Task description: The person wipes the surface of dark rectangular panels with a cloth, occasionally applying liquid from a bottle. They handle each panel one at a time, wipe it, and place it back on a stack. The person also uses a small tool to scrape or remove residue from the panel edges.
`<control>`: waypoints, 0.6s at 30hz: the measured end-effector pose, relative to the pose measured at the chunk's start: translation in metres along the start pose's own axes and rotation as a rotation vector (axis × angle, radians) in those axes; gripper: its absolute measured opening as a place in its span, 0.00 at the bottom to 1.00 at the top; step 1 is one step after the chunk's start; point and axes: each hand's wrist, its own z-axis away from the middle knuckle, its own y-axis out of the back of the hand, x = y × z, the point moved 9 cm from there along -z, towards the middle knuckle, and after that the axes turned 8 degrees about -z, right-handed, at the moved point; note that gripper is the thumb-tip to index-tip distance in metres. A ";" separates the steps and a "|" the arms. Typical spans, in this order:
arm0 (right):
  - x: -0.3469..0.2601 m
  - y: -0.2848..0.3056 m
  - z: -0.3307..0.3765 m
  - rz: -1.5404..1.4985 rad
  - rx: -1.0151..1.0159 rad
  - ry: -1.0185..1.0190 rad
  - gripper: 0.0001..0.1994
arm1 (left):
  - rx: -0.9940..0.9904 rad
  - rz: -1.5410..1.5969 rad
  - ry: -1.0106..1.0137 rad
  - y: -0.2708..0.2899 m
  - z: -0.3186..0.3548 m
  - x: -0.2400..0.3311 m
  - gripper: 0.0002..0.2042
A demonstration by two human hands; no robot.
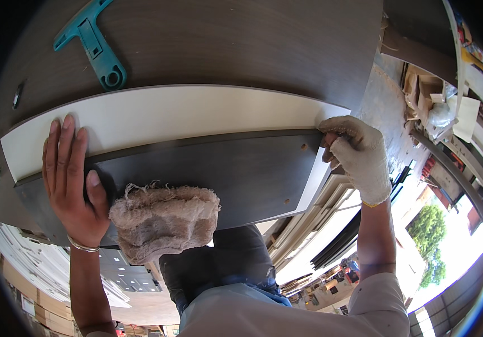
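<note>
A long dark grey board (236, 168) lies across the table in front of me, with two small holes near its right end. Behind it runs a long white panel (196, 109). My left hand (73, 168), bare and with a bracelet at the wrist, rests with fingers stretched out over the seam between them. My right hand (356, 149) wears a white glove with fingertips showing. Its fingers are curled together at the right end of the two pieces; what they pinch, if anything, is hidden. A folded, frayed beige cloth (165, 222) lies on the board's near side.
A teal T-shaped tool (95, 48) lies on the brown tabletop (241, 45), and a small dark and silver object (17, 96) is at far left. Stacked panels (309, 216) stand low at right. Cardboard and plastic (441, 109) sit beyond the table's right edge.
</note>
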 end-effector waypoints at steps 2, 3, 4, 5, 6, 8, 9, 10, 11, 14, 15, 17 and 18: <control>0.001 -0.001 -0.002 0.016 -0.012 -0.004 0.14 | -0.020 -0.002 -0.004 -0.001 -0.001 0.001 0.25; 0.000 -0.001 -0.003 0.020 -0.021 0.001 0.14 | -0.019 0.002 -0.005 -0.001 -0.001 0.001 0.25; 0.000 0.000 -0.005 0.022 -0.025 0.003 0.13 | -0.017 0.006 -0.006 0.000 -0.001 0.001 0.25; 0.000 0.000 -0.006 0.037 -0.035 -0.008 0.13 | -0.025 0.017 0.002 -0.001 -0.001 0.001 0.25; 0.000 0.000 -0.007 0.049 -0.042 -0.024 0.13 | -0.014 0.007 -0.010 0.000 -0.001 0.001 0.25; -0.001 0.000 -0.008 0.059 -0.058 -0.043 0.13 | -0.017 0.001 -0.017 0.000 -0.001 0.001 0.25; -0.002 -0.001 -0.009 0.057 -0.066 -0.046 0.14 | -0.017 0.000 -0.015 -0.001 -0.001 0.001 0.25; -0.004 -0.003 -0.009 0.044 -0.073 -0.034 0.14 | -0.018 0.000 -0.013 -0.001 -0.001 0.000 0.25; -0.004 -0.004 -0.009 0.045 -0.070 -0.047 0.14 | -0.031 0.006 -0.007 -0.002 0.000 0.000 0.25; -0.008 -0.008 -0.011 0.043 -0.068 -0.033 0.13 | -0.024 -0.035 -0.030 -0.001 -0.001 0.002 0.25; -0.009 -0.009 -0.011 0.060 -0.070 -0.029 0.12 | -0.020 -0.027 -0.025 -0.001 -0.001 0.002 0.25; -0.009 -0.010 -0.011 0.069 -0.082 -0.016 0.12 | -0.023 -0.013 -0.004 -0.001 -0.001 0.001 0.25; -0.008 -0.010 -0.011 0.062 -0.091 -0.007 0.12 | 0.006 -0.012 -0.013 0.002 -0.002 0.002 0.25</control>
